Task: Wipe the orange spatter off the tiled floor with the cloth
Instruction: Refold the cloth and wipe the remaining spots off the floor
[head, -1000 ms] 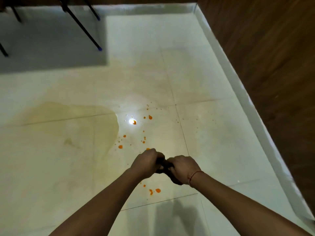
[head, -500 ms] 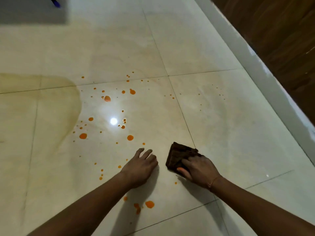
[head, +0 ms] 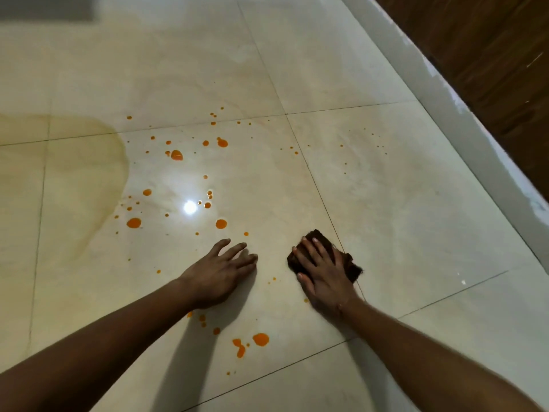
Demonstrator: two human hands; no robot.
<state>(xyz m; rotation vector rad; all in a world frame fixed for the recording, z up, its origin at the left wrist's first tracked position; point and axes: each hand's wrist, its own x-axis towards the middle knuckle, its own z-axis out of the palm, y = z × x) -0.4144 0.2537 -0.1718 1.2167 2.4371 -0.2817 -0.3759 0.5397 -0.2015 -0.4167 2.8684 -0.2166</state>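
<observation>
- The nearest drops of the orange spatter (head: 260, 339) lie on the tiled floor (head: 416, 203) between the two forearms, close to a grout line; the largest is a round blot with a smeared one just left of it.
- The left hand (head: 219, 275) lies palm down on bare tile, holding nothing. Its fingers (head: 234, 251) are straight and slightly spread, pointing away and to the right.
- A few tiny orange specks dot the strip of tile between the two hands.
- The right hand (head: 323, 278) presses flat on the dark brown cloth (head: 350, 266). Its fingers (head: 310, 254) are straight and a little apart, laid across the cloth's top rather than curled round it.
- The cloth lies folded on the floor beneath that palm. One corner shows past the fingertips on the far side, and another juts out to the right of the hand. The thumb runs along its near left edge.
- Beyond the left hand the spatter is thickest, with larger blots and many small dots around a bright spot of reflected light (head: 190, 207).
- A pale yellowish stain (head: 83, 173) spreads over the tiles at the left.
- A white skirting (head: 445, 99) edges the floor at the right, with a dark wood wall (head: 490, 55) above it.
</observation>
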